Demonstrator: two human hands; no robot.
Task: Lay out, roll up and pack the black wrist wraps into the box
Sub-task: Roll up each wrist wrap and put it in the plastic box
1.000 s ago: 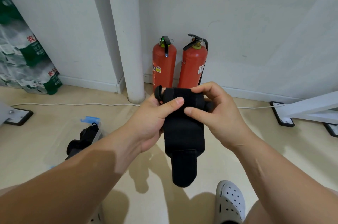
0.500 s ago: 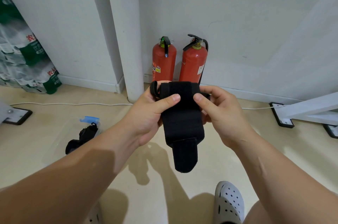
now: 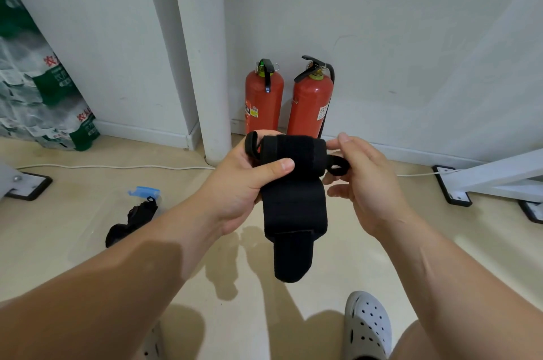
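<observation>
The left hand [image 3: 244, 183] grips the rolled top of the black wrist wrap [image 3: 293, 206], thumb pressed across it, held in the air above the floor [image 3: 382, 242]. The right hand [image 3: 364, 183] seems to pinch its side loop [image 3: 338, 167]. A second wrap [image 3: 132, 221] lies towards the floor's left edge.

Wrist wrap [image 3: 293, 206]: plain black, no pattern. Second wrap [image 3: 129, 221] on floor: black. Clip [image 3: 144, 192] beside it: light blue. Floor [image 3: 73, 242]: pale beige. Two fire extinguishers [image 3: 263, 106] [image 3: 310, 106]: red bodies, black handles, small white labels. Wall [image 3: 411, 36], pillar [image 3: 199, 51], cable [image 3: 111, 167]: white. Clog [image 3: 367, 327]: off-white, dotted with holes. Package [image 3: 44, 89]: green and white, red characters.
</observation>
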